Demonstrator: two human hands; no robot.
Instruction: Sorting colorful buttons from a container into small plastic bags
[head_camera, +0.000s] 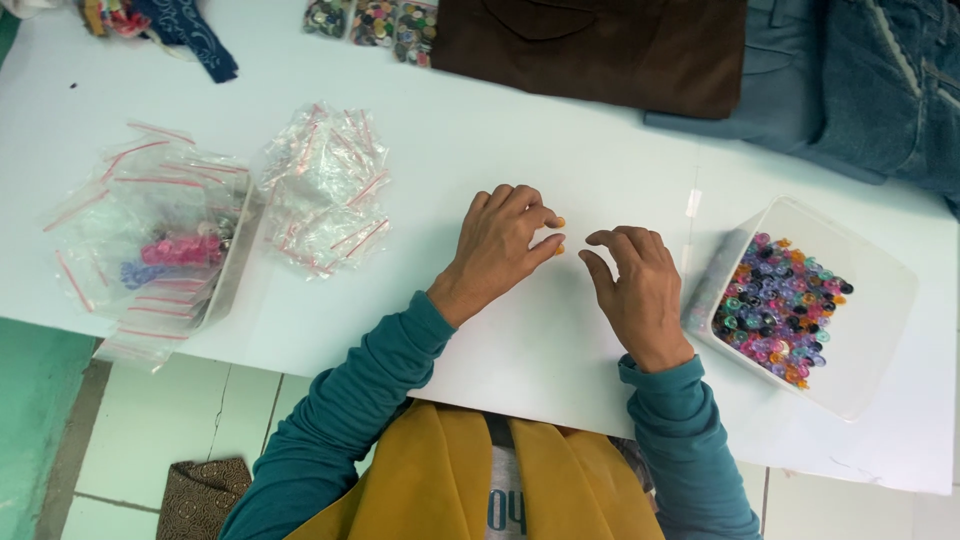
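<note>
Head view, looking straight down on a white table (560, 350) at which a person in teal sleeves sits. Left hand (497, 250): curled, knuckles up, its fingertips pinched together on small orange beads (559, 236) that show just past the thumb and forefinger, low over the table near its middle. Right hand (636, 283): just beside the left, palm down, fingers bent and resting on or just above the table; nothing is seen in it, and whether it grips anything cannot be told. To the right of this hand, nearly touching the wrist, stands a square white tub (868, 352) holding a heap of mixed coloured beads (778, 312). Left of the hands, well apart from them, lies a pile of small clear zip bags with red seals (325, 190); further left, a clear container (222, 275) holds more such bags, some with pink and blue contents. Along the far edge lie brown cloth (600, 45) and blue denim (860, 80).
</note>
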